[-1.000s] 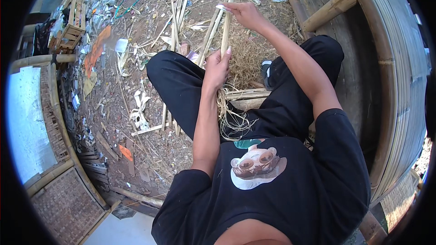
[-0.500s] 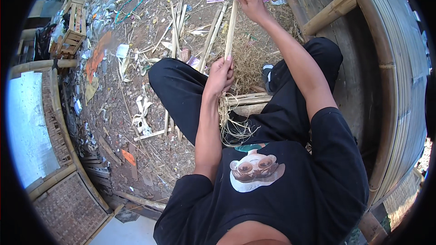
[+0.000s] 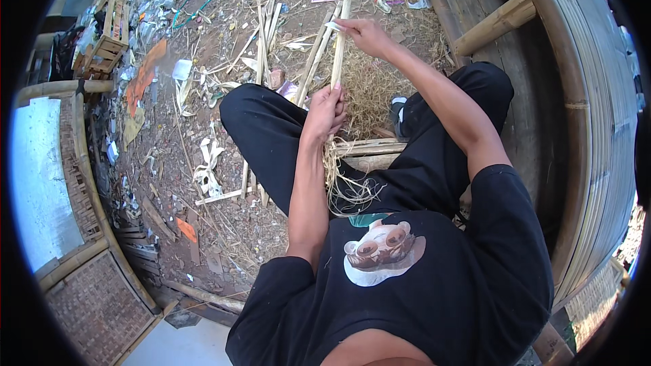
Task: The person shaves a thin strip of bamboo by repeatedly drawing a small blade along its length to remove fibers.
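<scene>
My left hand point(image 3: 325, 112) is closed round the near part of a long pale bamboo strip point(image 3: 340, 54), which points away from me over the ground. Farther up the strip, my right hand point(image 3: 366, 35) has its fingers closed on a small white piece point(image 3: 333, 26) that lies across the strip and touches it. What the white piece is I cannot make out. Below my left hand a tangle of thin curly fibres point(image 3: 352, 193) hangs down onto my black trousers. Beyond my left knee several more bamboo strips point(image 3: 262, 41) lie on the ground.
Dry shavings point(image 3: 369, 105) are heaped between my legs, beside a low bamboo piece point(image 3: 369, 149). Litter covers the ground to the left, with a wooden crate point(image 3: 112, 30) at the far left. A bamboo frame point(image 3: 576, 105) curves along my right side, beside wooden planks point(image 3: 529, 142).
My right hand has slid nearer along the strip, toward my left hand, with the white piece. The strip's far end has tipped slightly left and nearer. My left hand keeps its grip.
</scene>
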`<state>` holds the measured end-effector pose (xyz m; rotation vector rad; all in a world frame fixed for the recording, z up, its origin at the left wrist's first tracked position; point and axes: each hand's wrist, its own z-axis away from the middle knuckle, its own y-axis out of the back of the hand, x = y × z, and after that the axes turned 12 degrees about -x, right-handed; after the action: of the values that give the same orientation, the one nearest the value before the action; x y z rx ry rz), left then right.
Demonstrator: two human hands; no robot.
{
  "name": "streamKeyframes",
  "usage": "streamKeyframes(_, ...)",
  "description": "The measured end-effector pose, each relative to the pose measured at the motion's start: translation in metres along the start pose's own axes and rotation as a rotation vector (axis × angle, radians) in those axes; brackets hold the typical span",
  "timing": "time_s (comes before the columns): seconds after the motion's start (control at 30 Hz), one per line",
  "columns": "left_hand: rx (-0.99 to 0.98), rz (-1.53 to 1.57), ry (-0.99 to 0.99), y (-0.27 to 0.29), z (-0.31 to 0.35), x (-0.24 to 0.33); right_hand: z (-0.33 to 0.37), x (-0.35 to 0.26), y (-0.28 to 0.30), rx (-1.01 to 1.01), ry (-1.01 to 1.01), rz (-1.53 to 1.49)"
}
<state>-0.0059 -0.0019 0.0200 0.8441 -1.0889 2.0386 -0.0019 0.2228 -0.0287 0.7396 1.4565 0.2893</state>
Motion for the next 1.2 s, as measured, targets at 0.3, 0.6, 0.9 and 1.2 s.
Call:
streamKeyframes(0.3,0.011,0.059,-0.061,0.018,0.001,-0.004,0.027,-0.053,-0.012,-0.257,0.065,-0.022)
streamKeyframes(0.6,0.016,0.104,-0.145,-0.002,0.002,0.009,-0.010,-0.012,0.031,0.136,0.036,-0.070)
streamKeyframes(0.9,-0.042,0.069,-0.084,-0.005,0.007,0.008,-0.026,-0.011,0.050,0.244,-0.140,-0.042)
streamKeyframes(1.2,-0.121,0.192,-0.077,-0.004,0.007,0.005,-0.025,0.019,0.034,0.210,-0.116,-0.093)
